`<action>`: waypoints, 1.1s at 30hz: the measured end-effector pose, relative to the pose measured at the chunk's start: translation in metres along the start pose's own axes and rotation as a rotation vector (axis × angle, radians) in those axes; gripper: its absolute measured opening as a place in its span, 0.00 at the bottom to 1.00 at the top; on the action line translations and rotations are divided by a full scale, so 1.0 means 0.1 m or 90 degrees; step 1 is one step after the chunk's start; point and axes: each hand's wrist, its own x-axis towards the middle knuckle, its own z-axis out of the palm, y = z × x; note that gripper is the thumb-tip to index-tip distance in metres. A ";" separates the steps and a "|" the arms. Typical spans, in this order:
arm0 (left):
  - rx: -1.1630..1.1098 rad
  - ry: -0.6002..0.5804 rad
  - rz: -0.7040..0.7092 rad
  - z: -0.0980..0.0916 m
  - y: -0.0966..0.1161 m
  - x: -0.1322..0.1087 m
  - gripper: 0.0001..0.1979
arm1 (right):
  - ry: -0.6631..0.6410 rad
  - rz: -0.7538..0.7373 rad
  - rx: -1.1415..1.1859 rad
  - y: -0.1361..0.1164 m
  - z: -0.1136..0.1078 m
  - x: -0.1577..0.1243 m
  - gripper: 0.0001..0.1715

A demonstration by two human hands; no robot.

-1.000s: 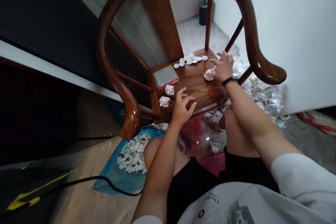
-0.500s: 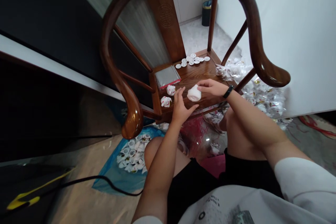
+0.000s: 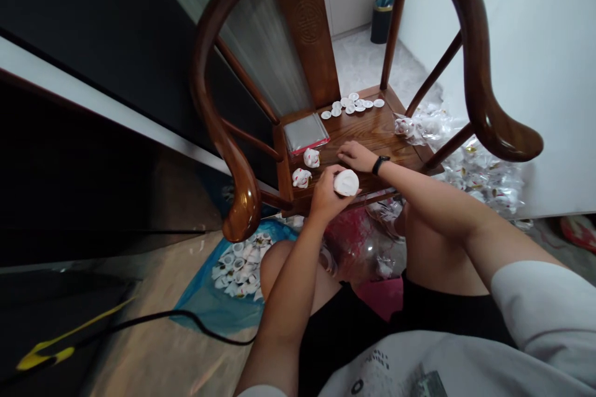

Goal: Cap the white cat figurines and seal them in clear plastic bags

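Observation:
My left hand (image 3: 326,193) is closed around a small white figurine (image 3: 346,183), held base-out over the front edge of the wooden chair seat (image 3: 372,133). Just behind it, my right hand (image 3: 354,156) rests on the seat with its fingers curled and nothing visible in them; a black watch sits on that wrist. Two white figurines with red marks (image 3: 311,157) (image 3: 301,178) stand on the seat to the left of my hands. A row of small white round caps (image 3: 351,105) lies at the back of the seat. A stack of clear plastic bags (image 3: 306,133) lies at the seat's back left.
The chair's curved armrest (image 3: 242,198) loops around the seat. A blue sheet with several white pieces (image 3: 239,263) lies on the floor at left. Wrapped items in clear plastic (image 3: 470,167) are piled at right. A black cable (image 3: 153,319) crosses the floor. A bin (image 3: 382,17) stands far back.
My right hand picked a white figurine from the right of the seat and brought it leftward. My left hand now holds it, and my right hand has drawn back onto the seat.

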 end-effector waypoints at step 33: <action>-0.054 -0.107 0.049 -0.02 0.05 0.06 0.28 | 0.036 -0.072 -0.211 -0.05 0.17 1.03 0.40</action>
